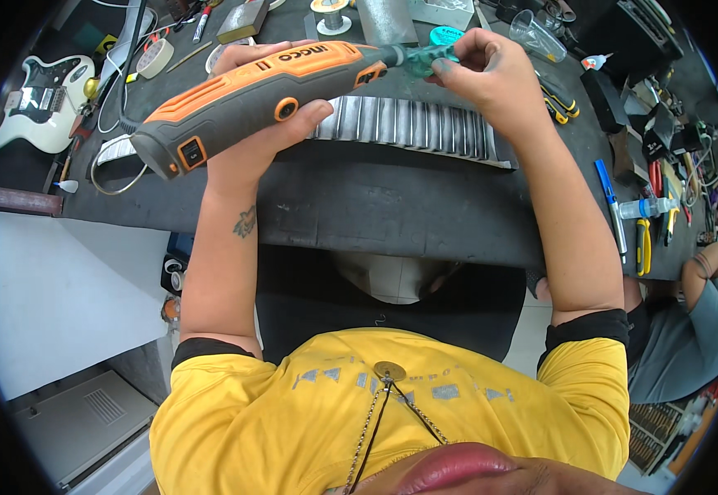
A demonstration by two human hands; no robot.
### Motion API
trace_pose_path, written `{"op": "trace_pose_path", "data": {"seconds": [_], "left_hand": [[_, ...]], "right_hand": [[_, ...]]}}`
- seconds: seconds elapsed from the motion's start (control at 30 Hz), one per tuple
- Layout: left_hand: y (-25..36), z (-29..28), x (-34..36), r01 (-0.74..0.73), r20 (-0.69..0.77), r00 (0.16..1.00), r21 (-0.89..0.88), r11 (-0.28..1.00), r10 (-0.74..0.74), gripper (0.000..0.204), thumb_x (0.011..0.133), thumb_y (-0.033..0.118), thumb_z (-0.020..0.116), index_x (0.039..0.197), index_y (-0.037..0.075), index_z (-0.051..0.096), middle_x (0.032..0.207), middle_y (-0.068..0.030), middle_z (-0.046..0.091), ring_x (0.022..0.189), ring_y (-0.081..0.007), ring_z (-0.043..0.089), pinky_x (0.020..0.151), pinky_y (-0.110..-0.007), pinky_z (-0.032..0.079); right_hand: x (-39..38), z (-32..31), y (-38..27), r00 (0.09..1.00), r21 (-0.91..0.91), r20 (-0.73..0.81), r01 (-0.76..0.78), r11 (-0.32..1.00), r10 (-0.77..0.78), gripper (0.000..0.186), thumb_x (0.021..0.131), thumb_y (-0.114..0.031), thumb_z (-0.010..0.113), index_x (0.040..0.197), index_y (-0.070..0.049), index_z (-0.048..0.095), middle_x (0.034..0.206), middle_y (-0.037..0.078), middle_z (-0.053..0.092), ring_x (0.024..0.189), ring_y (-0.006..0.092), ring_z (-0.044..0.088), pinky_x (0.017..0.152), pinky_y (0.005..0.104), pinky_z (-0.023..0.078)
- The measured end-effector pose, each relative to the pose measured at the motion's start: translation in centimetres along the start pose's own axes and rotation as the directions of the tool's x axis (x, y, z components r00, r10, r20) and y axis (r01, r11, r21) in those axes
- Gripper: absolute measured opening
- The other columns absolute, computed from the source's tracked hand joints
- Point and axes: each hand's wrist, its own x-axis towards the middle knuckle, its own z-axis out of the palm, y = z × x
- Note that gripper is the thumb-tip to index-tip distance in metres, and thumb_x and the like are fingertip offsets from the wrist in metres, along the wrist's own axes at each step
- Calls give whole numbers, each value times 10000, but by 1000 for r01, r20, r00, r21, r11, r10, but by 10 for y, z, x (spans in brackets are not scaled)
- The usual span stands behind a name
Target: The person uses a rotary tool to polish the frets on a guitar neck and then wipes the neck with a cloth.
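My left hand (pixel 289 132) is wrapped round an orange and grey rotary tool (pixel 247 107), held tilted above the bench with its nose up to the right. At the nose sits a teal, see-through piece (pixel 419 63) of uneven shape; I cannot make out its kind. My right hand (pixel 495 82) pinches the right end of this piece between thumb and fingers. Beneath the tool, a curved strip of ribbed silver metal (pixel 408 128) lies on the dark bench mat (pixel 375 198). Part of the strip is hidden by my left hand and the tool.
Behind my hands stand a wire spool (pixel 330 16), a metal block (pixel 243 21) and a teal round lid (pixel 446 35). A clear cup (pixel 538 37) lies back right. Pliers (pixel 643 247) and a blue pen (pixel 610 198) rest at right. A white guitar-shaped object (pixel 41 103) is left; another person (pixel 680 330) sits right.
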Motion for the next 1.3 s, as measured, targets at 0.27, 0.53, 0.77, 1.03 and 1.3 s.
{"op": "trace_pose_path", "data": {"seconds": [0.27, 0.53, 0.77, 1.03, 1.3], "left_hand": [[5, -28, 15, 295, -439, 799, -309, 904, -411, 176, 872, 146, 756, 959, 37, 648, 799, -70, 700, 573, -128, 635, 499, -223, 486], [-13, -49, 16, 429, -429, 710, -367, 826, -559, 197, 897, 254, 710, 953, 87, 622, 803, -34, 658, 516, -71, 486, 431, -199, 342], [-17, -52, 19, 459, -403, 729, -313, 832, -553, 202, 895, 263, 713, 931, 83, 627, 788, -24, 644, 537, -61, 489, 430, -197, 330], [-12, -49, 16, 465, -404, 732, -293, 836, -549, 202, 905, 264, 695, 930, 72, 634, 785, -20, 646, 516, -64, 465, 433, -206, 334], [-13, -56, 12, 482, -396, 730, -281, 830, -558, 220, 903, 274, 690, 924, 62, 634, 736, -17, 620, 479, -71, 436, 443, -205, 337]], "right_hand": [[17, -28, 30, 998, 180, -69, 4, 984, 8, 201, 904, -135, 760, 949, 12, 631, 882, 79, 713, 843, 133, 717, 799, 259, 550], [15, -20, 32, 999, 76, -38, -11, 997, 14, 220, 894, -180, 755, 956, 2, 649, 886, 68, 728, 841, 113, 701, 784, 257, 537], [19, -20, 32, 1000, 28, -15, -20, 999, 20, 219, 901, -179, 748, 966, 5, 648, 912, 82, 739, 841, 116, 703, 789, 260, 542], [16, -20, 35, 1000, 96, -7, -11, 995, 12, 211, 907, -169, 748, 959, 9, 646, 896, 80, 734, 851, 124, 710, 802, 258, 542], [17, -22, 35, 999, 73, 1, -42, 996, 42, 212, 904, -164, 747, 971, 11, 648, 921, 84, 730, 855, 135, 719, 805, 262, 545]]}}
